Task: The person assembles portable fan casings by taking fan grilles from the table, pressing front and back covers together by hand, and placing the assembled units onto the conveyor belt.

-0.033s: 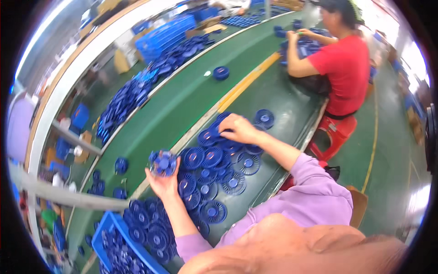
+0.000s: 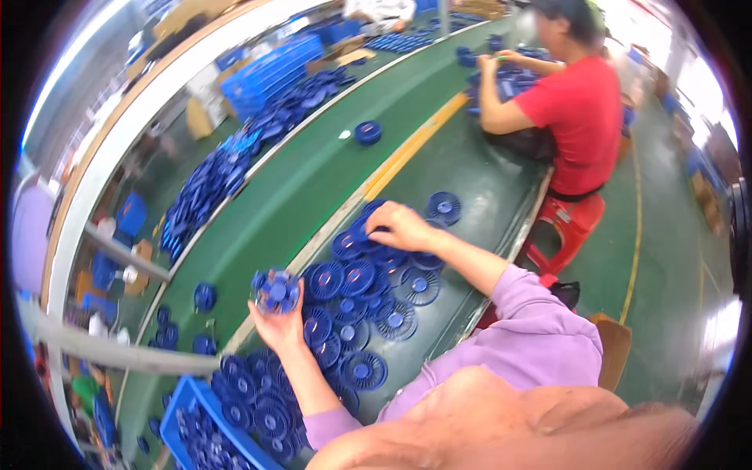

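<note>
My left hand (image 2: pixel 280 327) is closed round a blue fan housing (image 2: pixel 276 291), raised at the belt's near edge, its open side with a round hub facing up. My right hand (image 2: pixel 401 229) bends down over the far end of a heap of round blue slotted fan covers (image 2: pixel 358 276). Its fingers are drawn together against the covers, and what they pinch, if anything, is hidden. One slotted cover (image 2: pixel 444 207) lies just beyond the right hand. More covers (image 2: pixel 270 419) are piled by my left forearm.
A blue bin (image 2: pixel 190 415) full of small blue parts stands at lower left. The green conveyor belt (image 2: pixel 274 204) carries a few blue housings (image 2: pixel 367 132). A grey rail (image 2: pixel 117 348) juts in from the left. A co-worker in red (image 2: pixel 568 117) sits farther along the bench.
The whole view has shifted slightly, so most things sit a little farther left. Both hands keep nearly the same pose, the left still holding the fan housing.
</note>
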{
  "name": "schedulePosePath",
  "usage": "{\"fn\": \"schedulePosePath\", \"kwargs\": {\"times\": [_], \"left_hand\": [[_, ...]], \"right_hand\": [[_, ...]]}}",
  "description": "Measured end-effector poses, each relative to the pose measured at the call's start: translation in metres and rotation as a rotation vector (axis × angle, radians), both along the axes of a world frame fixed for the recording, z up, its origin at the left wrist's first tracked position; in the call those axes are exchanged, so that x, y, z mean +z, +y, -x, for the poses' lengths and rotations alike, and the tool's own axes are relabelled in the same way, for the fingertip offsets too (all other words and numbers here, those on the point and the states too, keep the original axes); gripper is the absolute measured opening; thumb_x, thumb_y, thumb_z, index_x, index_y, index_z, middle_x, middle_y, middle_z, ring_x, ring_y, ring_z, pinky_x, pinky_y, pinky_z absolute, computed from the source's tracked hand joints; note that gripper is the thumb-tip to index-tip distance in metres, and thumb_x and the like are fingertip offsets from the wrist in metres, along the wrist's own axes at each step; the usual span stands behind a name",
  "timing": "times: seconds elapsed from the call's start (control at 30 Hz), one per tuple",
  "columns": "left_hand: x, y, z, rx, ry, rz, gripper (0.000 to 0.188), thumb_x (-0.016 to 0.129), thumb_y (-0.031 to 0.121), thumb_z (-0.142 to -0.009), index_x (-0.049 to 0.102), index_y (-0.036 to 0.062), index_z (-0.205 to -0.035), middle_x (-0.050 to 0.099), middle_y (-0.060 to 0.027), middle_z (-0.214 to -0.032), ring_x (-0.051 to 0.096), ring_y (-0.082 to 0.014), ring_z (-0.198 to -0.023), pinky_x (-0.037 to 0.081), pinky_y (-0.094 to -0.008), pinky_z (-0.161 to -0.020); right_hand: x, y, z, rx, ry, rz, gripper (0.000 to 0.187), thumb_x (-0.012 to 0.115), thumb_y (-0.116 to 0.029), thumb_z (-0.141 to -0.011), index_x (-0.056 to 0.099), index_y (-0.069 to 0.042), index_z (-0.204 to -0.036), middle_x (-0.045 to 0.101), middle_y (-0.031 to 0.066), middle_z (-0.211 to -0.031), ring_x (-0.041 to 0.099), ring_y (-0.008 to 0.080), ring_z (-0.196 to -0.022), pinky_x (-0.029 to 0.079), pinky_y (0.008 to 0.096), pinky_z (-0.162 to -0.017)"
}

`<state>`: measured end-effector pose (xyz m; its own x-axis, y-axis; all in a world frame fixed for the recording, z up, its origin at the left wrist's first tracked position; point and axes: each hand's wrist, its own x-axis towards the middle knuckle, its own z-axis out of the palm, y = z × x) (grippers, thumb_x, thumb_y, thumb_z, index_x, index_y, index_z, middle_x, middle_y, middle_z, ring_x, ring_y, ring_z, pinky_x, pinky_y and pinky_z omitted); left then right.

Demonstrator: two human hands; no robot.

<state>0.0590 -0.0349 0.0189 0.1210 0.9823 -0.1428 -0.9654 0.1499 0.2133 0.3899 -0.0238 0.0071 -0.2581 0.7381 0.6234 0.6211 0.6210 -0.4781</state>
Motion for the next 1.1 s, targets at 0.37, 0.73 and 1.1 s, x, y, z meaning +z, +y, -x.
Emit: {"fn": "schedulePosePath", "kwargs": {"times": [0.37, 0.73, 1.1], "left_hand": [[-0.023, -0.02, -0.039, -0.153, 0.135, -0.145, 0.043, 0.052, 0.037, -0.095, 0.051, 0.0106, -0.13, 0.051, -0.0113, -0.135, 0.047, -0.0309, -0.125, 0.033, -0.0573, -0.106], [-0.012, -0.054, -0.035, -0.154, 0.286, -0.149, 0.053, 0.045, 0.044, -0.096, 0.041, 0.0136, -0.139, 0.046, -0.0095, -0.138, 0.044, -0.0264, -0.127, 0.04, -0.0506, -0.1], [0.006, -0.088, -0.047, 0.388, 0.596, -0.122, 0.033, 0.043, 0.034, -0.099, 0.045, 0.0074, -0.119, 0.048, -0.0123, -0.123, 0.049, -0.0268, -0.114, 0.043, -0.0434, -0.098]], "right_hand": [[0.035, -0.013, 0.066, 0.333, 0.84, 0.474, 0.018, 0.057, -0.023, -0.094, 0.06, -0.005, -0.09, 0.058, 0.0003, -0.077, 0.056, 0.0065, -0.066, 0.048, 0.0218, -0.047], [0.025, -0.043, 0.133, 0.325, 0.089, 0.084, 0.078, 0.072, -0.036, -0.074, 0.039, 0.0, -0.135, 0.045, 0.0196, -0.129, 0.041, 0.0359, -0.122, 0.039, 0.0442, -0.1], [0.008, -0.054, 0.166, 0.461, 0.173, 0.203, 0.089, 0.067, -0.047, -0.079, 0.029, 0.005, -0.141, 0.038, 0.0251, -0.14, 0.038, 0.0397, -0.128, 0.032, 0.0445, -0.108]]}}
